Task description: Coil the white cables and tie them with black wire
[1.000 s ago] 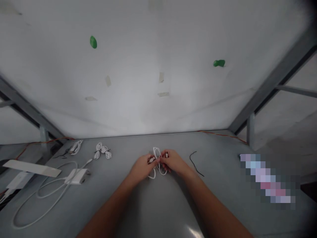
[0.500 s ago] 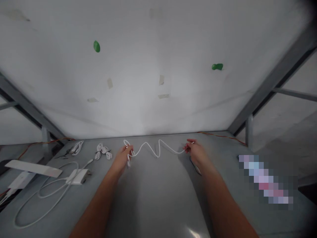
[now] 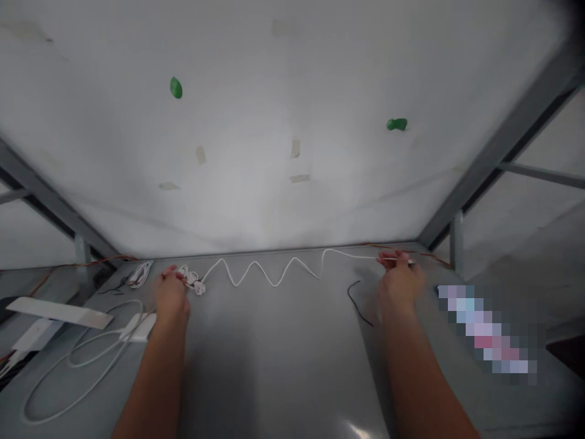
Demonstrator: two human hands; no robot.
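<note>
A thin white cable (image 3: pixel 260 272) stretches in zigzag bends across the far part of the grey table. My left hand (image 3: pixel 171 294) grips its left end, right beside a small tied bundle of white cable (image 3: pixel 194 281). My right hand (image 3: pixel 400 277) pinches the other end between its fingers, with a small white plug tip (image 3: pixel 410 262) showing past them. The cable's end inside my left hand is hidden.
A coiled white cable (image 3: pixel 139 274), a white power adapter (image 3: pixel 139 326) with looped cord (image 3: pixel 77 366), and a white strip (image 3: pixel 59 316) lie at left. A thin black wire (image 3: pixel 355 302) lies near my right hand. A pixelated patch (image 3: pixel 489 329) covers something at right.
My hands have moved farther apart, the left toward the tied bundle and the right toward the far right. The white cable now spans wider, with more zigzag bends.
</note>
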